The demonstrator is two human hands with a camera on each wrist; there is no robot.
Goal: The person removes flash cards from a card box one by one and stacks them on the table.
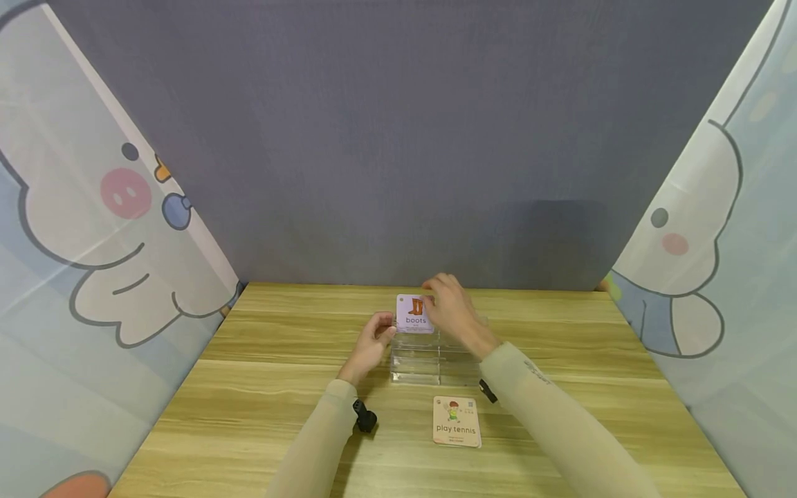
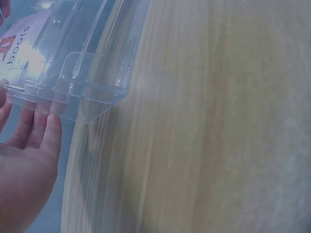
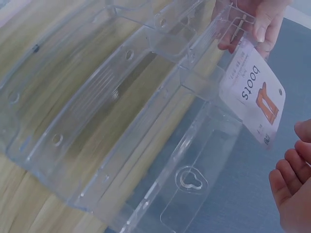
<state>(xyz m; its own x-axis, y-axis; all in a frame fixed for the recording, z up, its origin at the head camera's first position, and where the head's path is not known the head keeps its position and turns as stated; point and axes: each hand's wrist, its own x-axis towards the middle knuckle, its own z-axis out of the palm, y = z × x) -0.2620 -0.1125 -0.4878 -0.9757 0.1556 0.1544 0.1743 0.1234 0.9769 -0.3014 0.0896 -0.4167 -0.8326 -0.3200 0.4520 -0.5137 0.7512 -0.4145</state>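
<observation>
A clear plastic tiered card holder [image 1: 416, 377] stands on the table, its walls see-through. In its back left compartment a pale purple "boots" card [image 1: 407, 309] leans upright, its picture facing the front. My left hand [image 1: 366, 349] grips the holder's left side, thumb in front and fingers behind, as the left wrist view shows. To the right of the card is my right hand [image 1: 453, 310]. The right wrist view shows that hand's fingers [image 3: 286, 177] loosely curled, a small gap away from the card [image 3: 255, 92], holding nothing.
A "play tennis" card [image 1: 456, 432], apparently atop a small stack, lies on the wooden table [image 1: 249, 415] in front of the holder. A dark grey panel [image 1: 398, 152] rises at the back edge. Cartoon-printed curtains [image 1: 75, 311] hang at both sides.
</observation>
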